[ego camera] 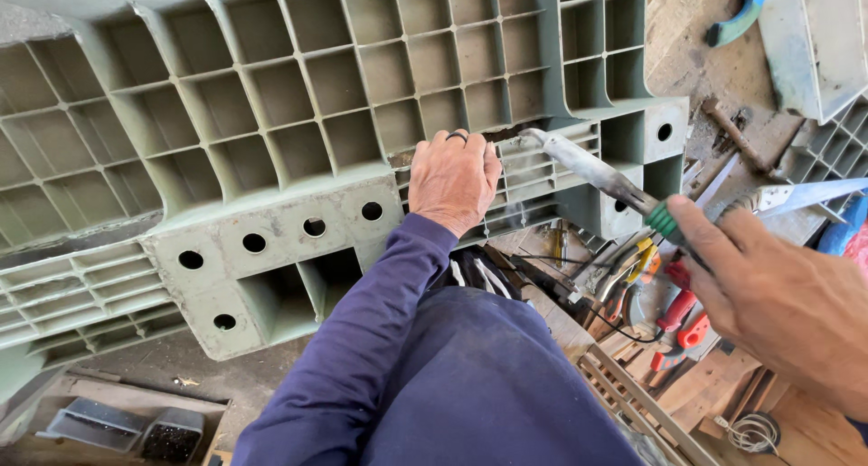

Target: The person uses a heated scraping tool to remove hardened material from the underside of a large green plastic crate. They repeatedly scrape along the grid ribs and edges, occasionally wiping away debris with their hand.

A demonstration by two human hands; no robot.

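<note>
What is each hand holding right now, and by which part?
The right hand holds a soldering iron by its green handle end. The left hand holds nothing; it presses flat on the grey-green plastic pallet.

1. one head-worn view, looking steeply down from above and close in.
2. it faces forward over the grey-green plastic pallet [271, 113], with the cluttered workbench [714, 77] at right.

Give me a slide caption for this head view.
Left hand braces a grey-green plastic pallet while right hand applies a metal-tipped tool to its cracked rib.
</note>
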